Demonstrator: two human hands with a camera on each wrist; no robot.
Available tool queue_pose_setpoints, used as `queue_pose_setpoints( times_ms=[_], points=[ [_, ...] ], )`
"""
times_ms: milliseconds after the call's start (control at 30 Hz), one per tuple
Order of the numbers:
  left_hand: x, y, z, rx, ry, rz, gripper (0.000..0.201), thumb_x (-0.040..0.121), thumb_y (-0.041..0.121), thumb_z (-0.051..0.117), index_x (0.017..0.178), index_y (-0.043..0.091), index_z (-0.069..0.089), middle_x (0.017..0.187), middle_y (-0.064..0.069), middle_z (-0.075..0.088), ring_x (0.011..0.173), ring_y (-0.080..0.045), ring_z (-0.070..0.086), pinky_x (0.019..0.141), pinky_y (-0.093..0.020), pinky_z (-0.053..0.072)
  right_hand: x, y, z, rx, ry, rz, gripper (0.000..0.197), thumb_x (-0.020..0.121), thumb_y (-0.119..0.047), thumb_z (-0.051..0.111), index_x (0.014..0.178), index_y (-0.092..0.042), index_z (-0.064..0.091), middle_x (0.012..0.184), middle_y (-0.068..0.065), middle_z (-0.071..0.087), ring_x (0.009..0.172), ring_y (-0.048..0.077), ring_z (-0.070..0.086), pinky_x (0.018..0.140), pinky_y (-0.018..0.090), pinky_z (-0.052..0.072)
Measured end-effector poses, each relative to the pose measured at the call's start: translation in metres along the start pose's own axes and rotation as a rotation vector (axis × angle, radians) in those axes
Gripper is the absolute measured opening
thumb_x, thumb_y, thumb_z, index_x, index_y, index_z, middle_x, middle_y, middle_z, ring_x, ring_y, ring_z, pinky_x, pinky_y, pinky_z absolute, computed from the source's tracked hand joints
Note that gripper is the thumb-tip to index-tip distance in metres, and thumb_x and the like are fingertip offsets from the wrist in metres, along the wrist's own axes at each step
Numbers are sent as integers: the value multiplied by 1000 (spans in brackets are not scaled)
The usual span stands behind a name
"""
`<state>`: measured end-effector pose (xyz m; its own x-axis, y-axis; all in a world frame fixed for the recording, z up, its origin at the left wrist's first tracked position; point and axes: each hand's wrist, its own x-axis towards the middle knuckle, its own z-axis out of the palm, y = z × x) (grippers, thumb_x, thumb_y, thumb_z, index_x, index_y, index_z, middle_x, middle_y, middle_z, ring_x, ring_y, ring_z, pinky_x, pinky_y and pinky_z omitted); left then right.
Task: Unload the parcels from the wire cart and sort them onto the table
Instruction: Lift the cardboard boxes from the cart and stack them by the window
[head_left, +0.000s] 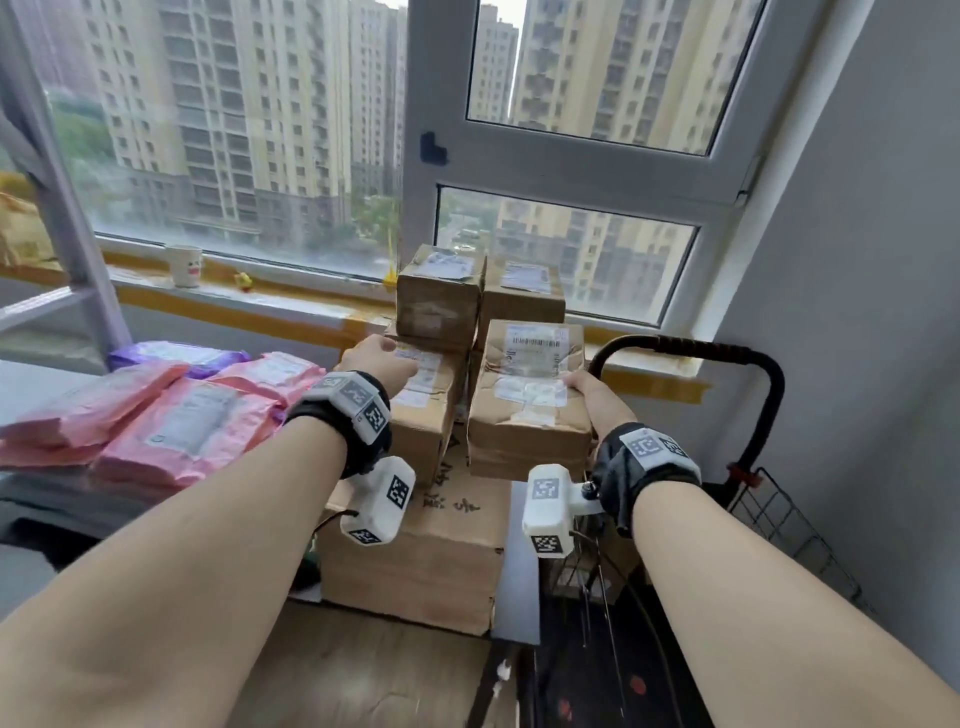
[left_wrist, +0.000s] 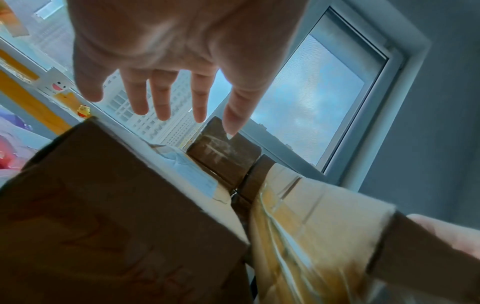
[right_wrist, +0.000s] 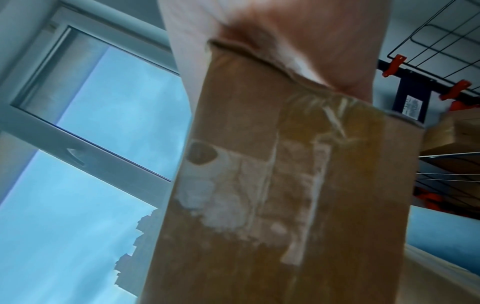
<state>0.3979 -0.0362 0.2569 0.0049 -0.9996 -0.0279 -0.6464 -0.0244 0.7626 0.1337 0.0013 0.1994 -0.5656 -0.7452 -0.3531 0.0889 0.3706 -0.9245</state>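
Note:
Several brown cardboard parcels stand stacked by the window. My right hand (head_left: 589, 391) grips the right edge of the front right box (head_left: 524, 400), with fingers curled over its top corner; in the right wrist view the hand (right_wrist: 298, 41) clasps the box (right_wrist: 285, 174) at its upper edge. My left hand (head_left: 378, 357) hovers flat over the left box (head_left: 423, 410). In the left wrist view its fingers (left_wrist: 161, 96) are spread and straight, holding nothing, above the left box (left_wrist: 103, 205). The black wire cart (head_left: 784, 525) stands at the right, with its handle (head_left: 727, 356) behind the boxes.
Pink mailer bags (head_left: 176, 421) and a purple one (head_left: 176, 355) lie on the grey table (head_left: 31, 387) at the left. A large box (head_left: 426, 551) sits under the stack. A paper cup (head_left: 184, 265) stands on the sill. A grey wall closes the right side.

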Motion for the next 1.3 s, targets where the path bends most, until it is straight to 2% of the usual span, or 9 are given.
queue_pose_setpoints(
  times_ms=[133,267,567,667,833,1033,1100,1233,1300],
  points=[
    [21,-18,-1,57,-69,-12,56,86,28,57,139,20,42,140,-8,46,124,-27,47,99,-35,39,14,10,15,-30,6,18,90,22,-56,78,104,-21,70,103,4,72,91,28,69,93,41,50],
    [36,-23,7,93,-105,-4,60,84,28,59,141,21,40,142,-10,44,124,-28,47,100,-37,40,-6,4,29,-49,-40,22,75,31,-51,68,99,-21,71,98,5,73,88,24,69,86,36,52],
    [54,-28,19,116,-145,-24,61,85,23,58,142,21,37,141,-8,44,123,-26,48,92,-32,41,3,15,40,-68,-33,93,62,45,-49,68,99,-20,70,99,7,73,95,26,68,92,39,50],
    [54,-26,21,111,-140,-15,61,85,20,58,142,21,36,141,-8,45,122,-25,49,88,-30,39,18,22,37,-97,9,86,70,34,-53,65,97,-25,70,108,5,69,100,27,65,97,42,49],
    [50,-27,22,124,-141,20,62,85,17,58,142,24,35,139,-9,45,118,-26,51,79,-28,38,24,19,39,-102,47,66,41,55,-48,62,89,-25,67,113,5,66,102,26,63,99,42,48],
    [48,-23,19,143,-141,13,62,85,21,60,142,21,36,141,-8,45,123,-26,48,92,-33,40,14,15,37,-153,22,27,23,69,-47,63,76,-26,63,117,5,64,105,26,62,100,42,47],
    [47,-22,18,159,-97,18,63,83,25,59,142,22,36,141,-8,45,124,-28,47,95,-36,41,11,11,35,-149,23,28,33,70,-48,64,88,-20,64,117,3,64,103,26,63,98,42,48],
    [40,-6,12,161,-57,69,63,83,27,58,142,25,36,142,-10,41,127,-29,42,101,-40,40,-7,-11,27,-304,46,-17,61,75,-43,60,123,-5,56,106,11,60,73,24,55,77,38,51],
    [35,5,10,159,-54,116,64,83,28,57,142,25,35,142,-10,39,128,-29,41,105,-43,38,-21,-25,22,-429,52,-121,46,92,-29,49,128,0,54,125,20,57,94,31,56,96,41,47]
  ],
)
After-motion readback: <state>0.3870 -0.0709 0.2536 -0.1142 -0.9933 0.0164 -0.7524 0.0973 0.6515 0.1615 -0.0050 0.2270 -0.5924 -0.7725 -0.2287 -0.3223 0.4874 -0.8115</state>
